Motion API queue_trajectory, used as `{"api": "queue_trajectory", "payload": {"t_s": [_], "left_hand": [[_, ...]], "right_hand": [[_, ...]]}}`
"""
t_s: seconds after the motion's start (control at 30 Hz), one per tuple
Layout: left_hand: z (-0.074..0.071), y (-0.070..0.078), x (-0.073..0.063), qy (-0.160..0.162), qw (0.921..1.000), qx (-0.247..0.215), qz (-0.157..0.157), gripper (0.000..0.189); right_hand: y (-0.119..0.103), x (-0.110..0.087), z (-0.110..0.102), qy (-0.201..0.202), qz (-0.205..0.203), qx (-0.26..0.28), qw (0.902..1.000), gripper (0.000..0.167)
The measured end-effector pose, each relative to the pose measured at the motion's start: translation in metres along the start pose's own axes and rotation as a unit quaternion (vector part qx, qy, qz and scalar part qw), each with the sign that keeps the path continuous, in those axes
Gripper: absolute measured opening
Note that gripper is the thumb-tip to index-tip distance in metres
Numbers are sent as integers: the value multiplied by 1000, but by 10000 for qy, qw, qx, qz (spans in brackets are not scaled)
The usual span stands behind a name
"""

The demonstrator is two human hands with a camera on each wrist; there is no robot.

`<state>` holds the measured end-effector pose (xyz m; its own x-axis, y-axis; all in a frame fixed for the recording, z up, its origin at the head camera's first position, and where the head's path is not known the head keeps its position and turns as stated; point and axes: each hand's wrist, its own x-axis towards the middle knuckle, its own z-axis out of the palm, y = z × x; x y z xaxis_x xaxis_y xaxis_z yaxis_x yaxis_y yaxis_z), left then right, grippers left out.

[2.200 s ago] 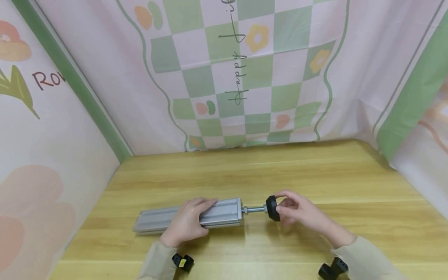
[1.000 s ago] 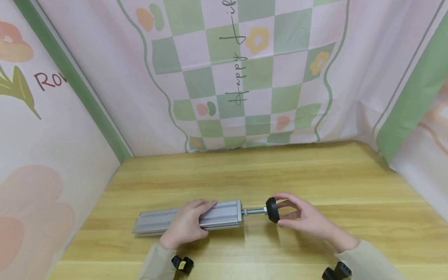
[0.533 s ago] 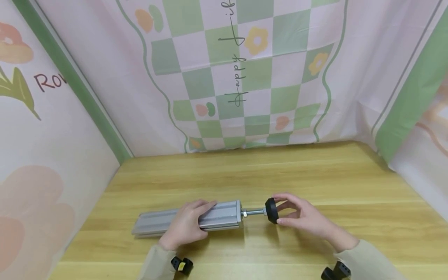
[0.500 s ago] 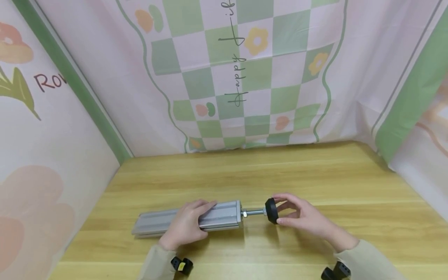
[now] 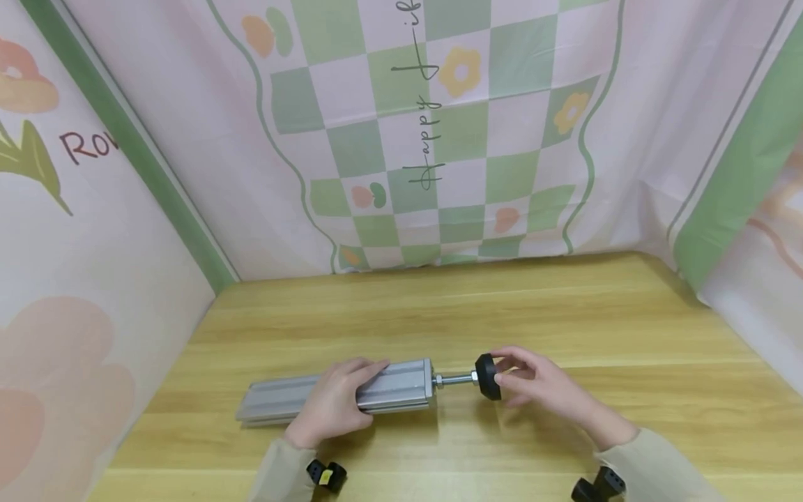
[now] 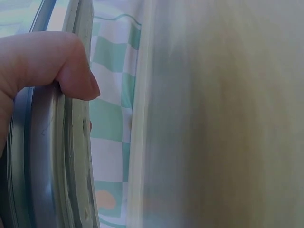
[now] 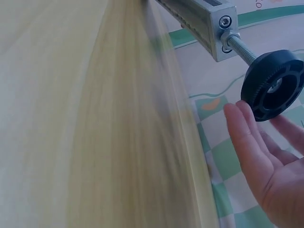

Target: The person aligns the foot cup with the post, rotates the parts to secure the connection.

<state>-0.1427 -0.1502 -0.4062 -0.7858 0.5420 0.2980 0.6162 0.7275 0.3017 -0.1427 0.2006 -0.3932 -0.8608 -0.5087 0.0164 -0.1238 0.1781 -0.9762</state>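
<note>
A silver aluminium profile point(image 5: 401, 383) lies lengthwise over the table in the head view, its far left end beyond the hand. From its right end a threaded rod point(image 5: 456, 380) with nuts sticks out, tipped by a round black levelling foot point(image 5: 486, 377). My left hand point(image 5: 335, 401) grips the profile across its middle, fingers over the top and thumb on the near side. My right hand point(image 5: 539, 383) holds the levelling foot by its rim with thumb and fingertips. In the right wrist view, the foot's hollow ribbed face point(image 7: 278, 92) shows, with fingers at its rim.
The wood-grain table point(image 5: 439, 307) is bounded at the back by a checked curtain point(image 5: 464, 174) and at the left by a printed cloth wall point(image 5: 94, 279). Black wrist cameras point(image 5: 327, 474) sit on the sleeves.
My right hand has turned about the levelling foot: its thumb has risen from the lower rim towards the middle, and the fingers have shifted. The left hand and profile stay put.
</note>
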Motion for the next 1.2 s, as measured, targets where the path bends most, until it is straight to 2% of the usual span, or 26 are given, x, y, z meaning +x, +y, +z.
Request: {"api": "queue_trajectory", "payload": {"t_s": [0.3,0.5,0.7,0.83,0.93,1.03,1.2], "left_hand": [[0,0,2,-22,10000,34,-27,81],[0,1,2,-108,9999,23,-37,81],[0,2,2,-114,9999,4,-42,81],[0,2,2,-94,9999,42,-21,81],[0,3,3,-71,10000,49,7,81],[0,3,3,-54,10000,47,32,81],[0,2,2,-62,10000,49,30,81]], "right_hand": [[-1,5,-1,-10,419,-12,9991,52],[-1,5,-2,-118,431,-100,9990,42],[-2,5,-2,-145,512,-25,9986,44],[-3,4,-2,30,490,-277,9984,47],[-5,2,-2,189,144,-568,9981,50],[-4,1,-2,211,-439,-894,9948,53],[4,-1,0,191,-1283,-1147,9849,60]]}}
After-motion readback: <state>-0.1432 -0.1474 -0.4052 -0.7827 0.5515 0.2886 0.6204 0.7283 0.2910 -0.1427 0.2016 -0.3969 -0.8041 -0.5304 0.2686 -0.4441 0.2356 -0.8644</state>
